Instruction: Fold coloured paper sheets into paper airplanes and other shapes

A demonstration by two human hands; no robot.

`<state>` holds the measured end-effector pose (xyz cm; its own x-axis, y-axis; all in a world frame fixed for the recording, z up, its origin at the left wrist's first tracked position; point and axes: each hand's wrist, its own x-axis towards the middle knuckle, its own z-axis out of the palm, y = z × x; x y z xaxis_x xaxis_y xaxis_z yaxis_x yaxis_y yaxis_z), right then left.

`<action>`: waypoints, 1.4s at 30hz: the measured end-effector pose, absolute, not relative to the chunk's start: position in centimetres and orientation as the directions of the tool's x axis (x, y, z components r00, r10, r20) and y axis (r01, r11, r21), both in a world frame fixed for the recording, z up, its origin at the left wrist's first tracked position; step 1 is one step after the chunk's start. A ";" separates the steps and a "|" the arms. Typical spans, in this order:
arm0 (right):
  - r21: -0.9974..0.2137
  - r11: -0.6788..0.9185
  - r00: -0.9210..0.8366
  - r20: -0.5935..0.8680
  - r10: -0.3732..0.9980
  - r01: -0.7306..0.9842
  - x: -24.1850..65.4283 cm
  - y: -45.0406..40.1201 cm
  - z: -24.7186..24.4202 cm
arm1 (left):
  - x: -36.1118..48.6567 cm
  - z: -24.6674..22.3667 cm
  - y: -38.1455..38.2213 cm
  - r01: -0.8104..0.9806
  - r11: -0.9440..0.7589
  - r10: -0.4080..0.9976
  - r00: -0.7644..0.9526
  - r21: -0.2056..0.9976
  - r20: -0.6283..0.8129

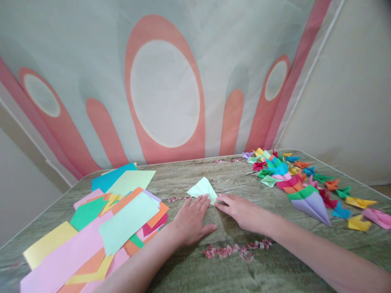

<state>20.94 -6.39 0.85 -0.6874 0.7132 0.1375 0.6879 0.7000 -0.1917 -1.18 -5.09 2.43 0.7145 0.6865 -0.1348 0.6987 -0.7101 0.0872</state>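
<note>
A small pale green folded paper [202, 188] lies on the wood-patterned table [177, 175], its top corner pointing away from me. My left hand [194, 217] rests flat, with its fingertips on the paper's lower edge and its thumb stretched to the right. At the paper's right corner is my right hand [236, 208], its fingertips touching the edge and its fingers close together. Part of the paper's near side is hidden under the left fingers.
Loose coloured sheets [131, 221] are piled at the left. Many small folded paper shapes [331, 199] and a purple-and-green folded piece [310, 203] lie at the right. Behind the table hangs a printed cloth [165, 93].
</note>
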 end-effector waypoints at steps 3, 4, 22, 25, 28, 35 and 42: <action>-0.173 0.697 -0.683 0.139 0.717 0.696 20.8 -6.4 0.9 | -1.1 2.4 -5.1 0.689 -0.721 0.680 0.723 0.074 -0.122; -0.181 0.695 -0.682 0.140 0.718 0.696 20.9 -6.4 0.9 | -1.1 2.4 -5.1 0.685 -0.725 0.676 0.727 0.067 -0.117; -0.419 0.653 -0.642 0.191 0.743 0.631 22.6 -5.4 0.4 | -1.0 2.5 -5.1 0.669 -0.739 0.668 0.743 0.077 -0.044; -0.395 0.673 -0.663 0.185 0.725 0.626 22.5 -5.4 0.4 | -1.0 2.5 -5.1 0.665 -0.743 0.664 0.746 0.071 -0.040; -0.365 0.691 -0.682 0.179 0.709 0.624 22.4 -5.4 0.5 | -0.9 2.5 -5.0 0.662 -0.747 0.660 0.750 0.066 -0.042; -0.302 0.688 -0.682 0.143 0.717 0.660 21.9 -6.1 1.1 | -1.0 2.4 -5.0 0.666 -0.743 0.665 0.746 0.064 -0.044; -0.299 0.649 -0.646 0.122 0.753 0.700 21.1 -6.5 1.5 | -1.0 2.5 -4.9 0.661 -0.747 0.658 0.750 0.065 -0.061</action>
<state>21.10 -6.49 1.55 -0.6464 0.7532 0.1222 0.6995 0.6489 -0.2994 -0.99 -4.90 2.53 0.7501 0.6585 -0.0612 0.6613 -0.7473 0.0647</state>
